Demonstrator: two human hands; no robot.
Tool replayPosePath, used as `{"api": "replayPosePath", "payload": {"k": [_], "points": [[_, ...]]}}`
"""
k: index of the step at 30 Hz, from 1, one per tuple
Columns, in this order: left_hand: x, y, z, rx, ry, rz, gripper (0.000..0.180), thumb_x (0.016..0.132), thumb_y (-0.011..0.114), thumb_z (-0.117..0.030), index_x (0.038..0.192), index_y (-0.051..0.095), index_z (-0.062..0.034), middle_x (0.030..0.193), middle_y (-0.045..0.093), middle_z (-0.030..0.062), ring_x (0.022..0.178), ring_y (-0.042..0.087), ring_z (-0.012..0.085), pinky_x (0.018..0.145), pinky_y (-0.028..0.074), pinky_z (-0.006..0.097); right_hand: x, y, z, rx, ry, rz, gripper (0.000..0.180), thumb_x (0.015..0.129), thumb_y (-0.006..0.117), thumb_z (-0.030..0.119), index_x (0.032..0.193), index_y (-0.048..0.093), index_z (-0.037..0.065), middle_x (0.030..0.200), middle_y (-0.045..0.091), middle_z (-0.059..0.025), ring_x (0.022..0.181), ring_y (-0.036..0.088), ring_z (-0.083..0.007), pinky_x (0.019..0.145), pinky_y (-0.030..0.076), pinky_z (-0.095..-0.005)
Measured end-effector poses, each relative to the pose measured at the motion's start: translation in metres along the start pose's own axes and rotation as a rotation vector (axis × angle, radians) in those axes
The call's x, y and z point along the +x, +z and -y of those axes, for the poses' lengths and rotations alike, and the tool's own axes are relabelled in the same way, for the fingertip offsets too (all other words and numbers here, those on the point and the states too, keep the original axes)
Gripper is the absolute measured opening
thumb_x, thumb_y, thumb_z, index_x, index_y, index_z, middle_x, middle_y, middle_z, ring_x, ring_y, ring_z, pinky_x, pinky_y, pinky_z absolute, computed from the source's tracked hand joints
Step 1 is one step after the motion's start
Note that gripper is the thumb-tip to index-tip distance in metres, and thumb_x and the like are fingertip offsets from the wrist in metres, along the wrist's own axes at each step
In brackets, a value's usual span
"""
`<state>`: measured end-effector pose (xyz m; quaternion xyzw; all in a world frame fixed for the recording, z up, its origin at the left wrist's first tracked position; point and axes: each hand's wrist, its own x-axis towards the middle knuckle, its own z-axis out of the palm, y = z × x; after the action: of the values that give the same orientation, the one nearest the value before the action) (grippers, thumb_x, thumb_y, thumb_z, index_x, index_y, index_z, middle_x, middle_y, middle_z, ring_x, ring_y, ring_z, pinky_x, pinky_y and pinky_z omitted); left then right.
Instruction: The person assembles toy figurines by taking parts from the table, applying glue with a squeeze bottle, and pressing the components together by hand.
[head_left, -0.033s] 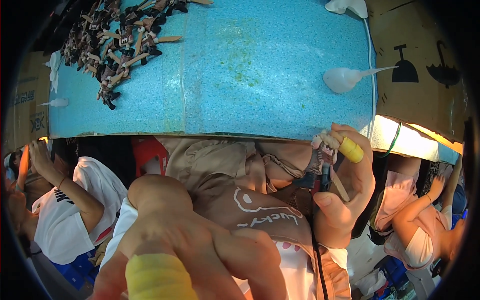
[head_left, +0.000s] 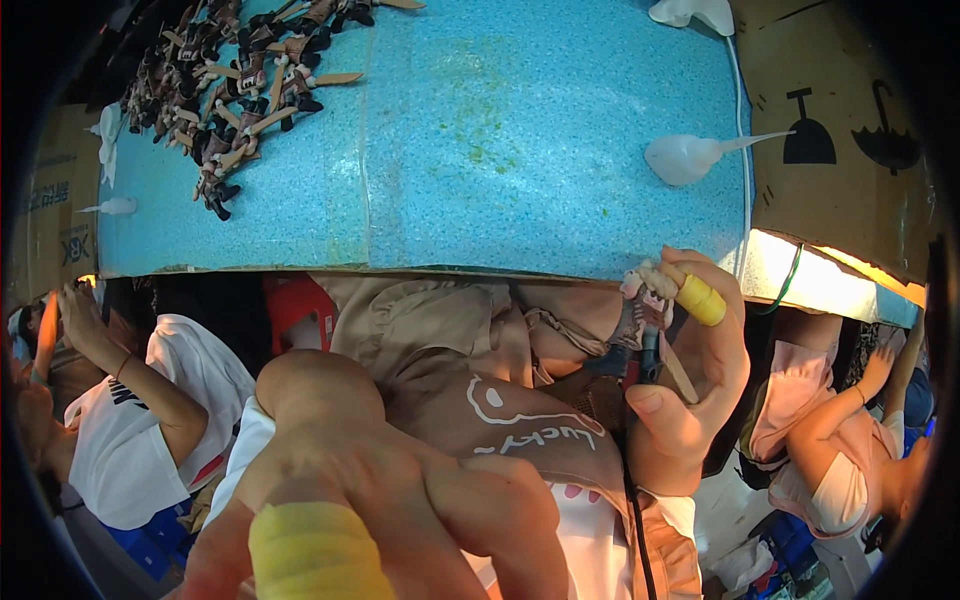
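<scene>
Right hand (head_left: 690, 385) closed around a small brown figurine (head_left: 640, 300) with a thin stick, yellow tape on the forefinger, held just below the near edge of the blue table (head_left: 520, 130). Left hand (head_left: 370, 500) curled at the near edge of view, yellow-taped finger foremost; contents cannot be told. Pile of similar figurines (head_left: 240, 90) far left on table. White squeeze bottle (head_left: 690, 158) far right.

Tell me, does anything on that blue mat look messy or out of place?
A patch of greenish specks stains the middle of the blue mat, like dried residue. The small brown figures lie in a jumbled heap at its far left corner, not in rows. The white squeeze bottle lies on its side. Nothing looks broken.
</scene>
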<state>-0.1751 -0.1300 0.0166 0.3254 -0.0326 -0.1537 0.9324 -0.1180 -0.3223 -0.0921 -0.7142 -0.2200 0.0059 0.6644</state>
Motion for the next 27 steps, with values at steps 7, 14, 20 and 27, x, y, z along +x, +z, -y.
{"api": "replayPosePath", "payload": {"k": [7,14,20,27], "points": [[0.018,-0.030,-0.001,-0.016,-0.141,0.355,0.027,0.082,0.050,-0.044,0.103,0.054,-0.0272,0.085,0.064,0.0109,0.082,0.046,0.0210,0.068,0.028,0.030,-0.002,0.001,0.000,-0.016,0.005,-0.013,0.071,0.056,0.069,0.046,0.099,0.054,-0.008,0.105,0.048,-0.0176,0.104,0.043,-0.0288,0.088,0.033,-0.0379],[0.031,-0.066,0.040,1.097,0.508,-0.031,0.064,0.064,0.074,-0.038,0.113,0.049,-0.0061,0.105,0.050,0.0167,0.085,0.050,0.0238,0.075,0.038,0.032,0.008,-0.010,0.008,-0.149,-0.101,0.219,0.069,0.052,0.079,0.028,0.105,0.051,-0.007,0.104,0.048,-0.0183,0.096,0.047,-0.0322,0.084,0.038,-0.0415],[0.037,-0.077,0.036,1.368,0.144,0.181,0.076,0.054,0.080,-0.037,0.114,0.050,-0.0003,0.101,0.042,0.0089,0.092,0.043,0.0193,0.076,0.038,0.031,0.003,-0.006,0.004,-0.085,-0.109,0.178,0.068,0.052,0.078,0.029,0.103,0.052,-0.007,0.103,0.049,-0.0184,0.096,0.048,-0.0328,0.082,0.039,-0.0410],[0.040,-0.083,0.045,1.141,0.190,0.137,0.073,0.055,0.080,-0.035,0.113,0.051,-0.0011,0.101,0.040,0.0079,0.092,0.043,0.0178,0.079,0.036,0.028,0.004,-0.006,0.008,-0.042,-0.044,0.207,0.068,0.053,0.078,0.024,0.106,0.050,-0.007,0.106,0.047,-0.0177,0.097,0.048,-0.0323,0.083,0.040,-0.0410]]}}
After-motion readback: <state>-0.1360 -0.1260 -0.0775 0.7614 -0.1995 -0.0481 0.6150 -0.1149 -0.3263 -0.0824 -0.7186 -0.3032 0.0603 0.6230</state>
